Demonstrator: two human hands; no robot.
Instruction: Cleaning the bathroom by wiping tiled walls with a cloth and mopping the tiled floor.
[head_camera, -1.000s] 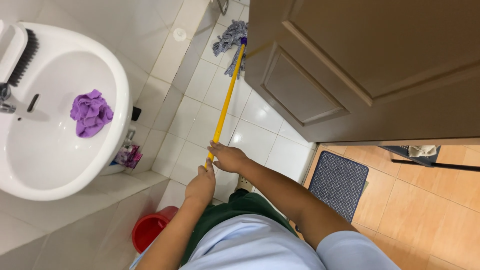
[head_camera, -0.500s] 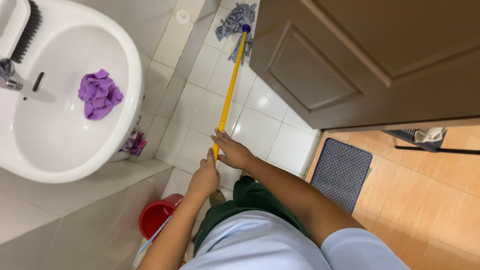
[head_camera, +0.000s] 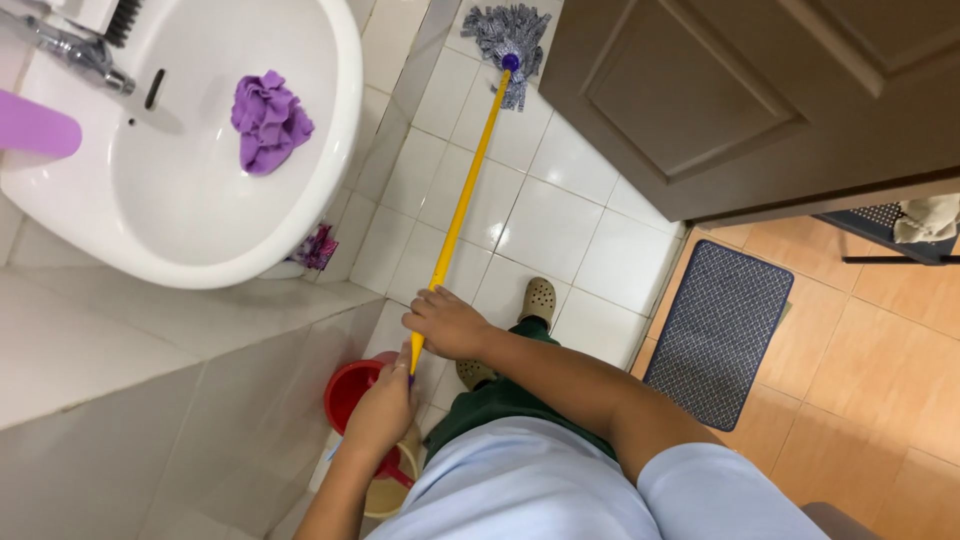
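I am in the middle of the mopping step, my right hand (head_camera: 447, 325) and left hand (head_camera: 383, 410) both closed around the long yellow mop handle (head_camera: 462, 205), its grey string head (head_camera: 506, 35) at twelve o'clock on the white floor tiles (head_camera: 545, 215) beside the brown door (head_camera: 720, 95), and I judge the next move needs a steady pull back toward my feet.

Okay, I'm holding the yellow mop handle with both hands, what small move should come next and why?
Probably draw the grey string mop head back along the white tile floor toward your feet. Both the right hand and left hand grip the yellow mop handle, and the head lies stretched far out beside the brown door.
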